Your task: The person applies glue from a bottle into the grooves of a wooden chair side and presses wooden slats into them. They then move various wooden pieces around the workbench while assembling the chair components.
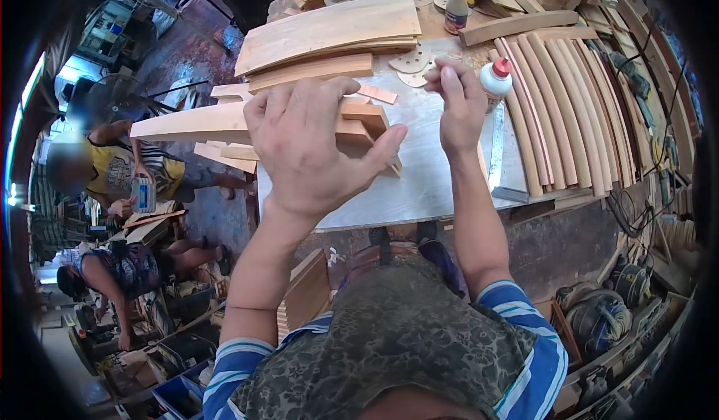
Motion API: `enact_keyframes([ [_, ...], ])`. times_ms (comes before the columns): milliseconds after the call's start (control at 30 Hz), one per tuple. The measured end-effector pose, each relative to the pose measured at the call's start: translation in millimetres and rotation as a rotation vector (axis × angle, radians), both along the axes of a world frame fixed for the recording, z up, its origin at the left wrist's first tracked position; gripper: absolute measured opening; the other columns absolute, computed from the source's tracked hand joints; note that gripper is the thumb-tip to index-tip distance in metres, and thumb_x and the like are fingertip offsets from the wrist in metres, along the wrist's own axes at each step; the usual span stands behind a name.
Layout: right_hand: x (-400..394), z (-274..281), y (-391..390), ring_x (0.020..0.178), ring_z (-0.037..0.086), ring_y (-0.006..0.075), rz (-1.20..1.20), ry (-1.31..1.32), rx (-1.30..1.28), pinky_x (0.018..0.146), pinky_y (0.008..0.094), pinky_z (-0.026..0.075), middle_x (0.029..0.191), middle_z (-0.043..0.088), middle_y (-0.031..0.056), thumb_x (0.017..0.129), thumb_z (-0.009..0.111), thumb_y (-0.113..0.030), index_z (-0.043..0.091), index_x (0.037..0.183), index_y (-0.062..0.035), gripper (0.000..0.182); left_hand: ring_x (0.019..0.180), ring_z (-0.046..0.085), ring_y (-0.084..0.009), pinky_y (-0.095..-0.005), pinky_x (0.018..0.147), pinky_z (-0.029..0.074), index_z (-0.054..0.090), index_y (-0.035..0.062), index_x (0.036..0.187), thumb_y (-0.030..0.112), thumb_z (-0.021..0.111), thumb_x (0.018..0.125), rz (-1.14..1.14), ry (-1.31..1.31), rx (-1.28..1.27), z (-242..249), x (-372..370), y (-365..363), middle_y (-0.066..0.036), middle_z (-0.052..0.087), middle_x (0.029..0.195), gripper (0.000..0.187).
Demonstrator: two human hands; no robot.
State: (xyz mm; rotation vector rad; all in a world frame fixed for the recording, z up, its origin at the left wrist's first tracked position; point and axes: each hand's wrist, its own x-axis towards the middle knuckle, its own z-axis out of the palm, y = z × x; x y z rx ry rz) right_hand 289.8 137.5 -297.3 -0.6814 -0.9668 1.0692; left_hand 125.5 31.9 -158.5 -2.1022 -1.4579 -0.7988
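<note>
My left hand (307,147) is over a long, tapered wooden piece (195,123), its fingers curled over the wood and its thumb out to the right. The piece juts out to the left past the table edge. Wooden block ends (365,119) show between index finger and thumb, and my palm hides the middle. Beside a white glue bottle with a red cap (495,79), my right hand (460,113) is raised with its fingers bent together. Whatever may be between those fingertips cannot be made out. A small thin wood strip (377,93) lies on the table between my hands.
Wide boards (329,34) are stacked at the back of the table (434,184). Curved wooden strips (558,113) fill its right side, near a metal ruler (496,150). Sanding discs (412,62) and a brown bottle (456,12) lie beyond. Two people (112,158) are at the left.
</note>
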Motion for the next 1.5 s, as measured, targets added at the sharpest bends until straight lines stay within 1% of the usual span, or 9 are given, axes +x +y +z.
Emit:
enact_keyframes([
  [233,2.2,-28.1,-32.8,0.087,0.062,0.0128,0.325,-0.208,-0.113,0.081,0.0284,0.051,0.099,0.071,0.0066,0.097,0.069,-0.021,0.069,0.119,0.0017,0.031,0.09,0.058,-0.0241,-0.0389,0.088,0.035,0.068,0.0104,0.114,0.046,0.086,0.075,-0.013,0.009,-0.118,12.3,-3.0,-0.7,-0.005,0.063,0.094,0.056],
  [333,10.2,28.8,-44.8,0.086,0.062,0.0143,0.458,-0.191,0.305,0.079,0.0284,0.051,0.104,0.069,0.008,0.095,0.073,-0.022,0.069,0.123,-0.0007,0.036,0.096,0.059,-0.0266,-0.0404,0.088,0.036,0.065,0.0109,0.124,0.047,0.086,0.075,-0.061,0.064,-0.249,21.6,-8.6,-2.9,-0.007,0.064,0.103,0.064],
  [533,14.1,100.0,-40.3,0.078,0.06,0.0187,0.368,-0.447,0.62,0.07,0.0304,0.051,0.096,0.066,0.0102,0.09,0.077,-0.015,0.069,0.121,-0.0028,0.034,0.098,0.058,-0.0293,-0.0438,0.086,0.039,0.059,0.0107,0.139,0.039,0.087,0.072,-0.082,0.021,-0.204,19.5,-7.9,-1.8,-0.008,0.062,0.107,0.078],
  [833,32.7,54.0,-52.7,0.082,0.065,0.0198,0.099,-0.344,0.574,0.073,0.033,0.054,0.098,0.066,0.012,0.094,0.07,0.001,0.063,0.113,0.001,0.021,0.096,0.054,-0.0272,-0.0416,0.087,0.039,0.053,0.0165,0.152,0.034,0.087,0.07,-0.069,0.086,-0.254,25.6,0.0,-3.1,-0.006,0.062,0.107,0.091],
  [1033,63.0,-45.2,-97.1,0.09,0.067,0.0201,0.081,-0.111,0.196,0.075,0.0347,0.057,0.109,0.063,0.0149,0.101,0.062,0.0,0.054,0.115,0.0003,0.016,0.096,0.053,-0.0265,-0.0416,0.087,0.038,0.06,0.0154,0.143,0.039,0.088,0.069,-0.047,0.106,-0.283,23.5,-5.9,-1.6,-0.006,0.06,0.104,0.084],
  [1200,75.0,-105.6,-121.4,0.084,0.067,0.0182,-0.079,-0.144,-0.179,0.076,0.032,0.056,0.101,0.065,0.0125,0.102,0.061,-0.002,0.056,0.111,0.0014,0.011,0.081,0.058,-0.0236,-0.0388,0.078,0.041,0.074,0.0135,0.104,0.034,0.084,0.07,-0.049,-0.011,-0.009,4.6,0.2,7.1,-0.003,0.061,0.084,0.041],
  [1300,72.2,-118.0,-98.2,0.082,0.068,0.0169,-0.13,-0.65,-0.293,0.078,0.0308,0.055,0.09,0.068,0.0104,0.097,0.066,-0.006,0.061,0.111,0.0046,0.017,0.07,0.058,-0.0228,-0.0378,0.071,0.043,0.072,0.0142,0.086,0.025,0.077,0.07,-0.047,-0.088,0.117,-4.3,1.8,17.7,-0.001,0.059,0.072,0.02],
  [1400,68.9,-143.2,-62.4,0.09,0.068,0.0208,-0.271,-0.687,-0.224,0.08,0.0351,0.055,0.107,0.067,0.0179,0.094,0.064,-0.003,0.058,0.127,0.0045,0.034,0.067,0.058,-0.0215,-0.0366,0.068,0.044,0.069,0.0148,0.078,0.021,0.073,0.069,-0.072,-0.093,0.186,-4.8,-0.8,24.0,-0.001,0.06,0.071,0.012],
  [1500,60.9,-97.7,-61.9,0.094,0.067,0.0217,-0.328,-0.74,-0.151,0.076,0.0339,0.055,0.124,0.06,0.0196,0.095,0.063,-0.003,0.049,0.14,0.0047,0.048,0.064,0.058,-0.0211,-0.036,0.065,0.044,0.068,0.0142,0.075,0.02,0.072,0.068,-0.119,-0.141,0.261,-4.4,-3.7,23.0,-0.001,0.06,0.068,0.011],
])
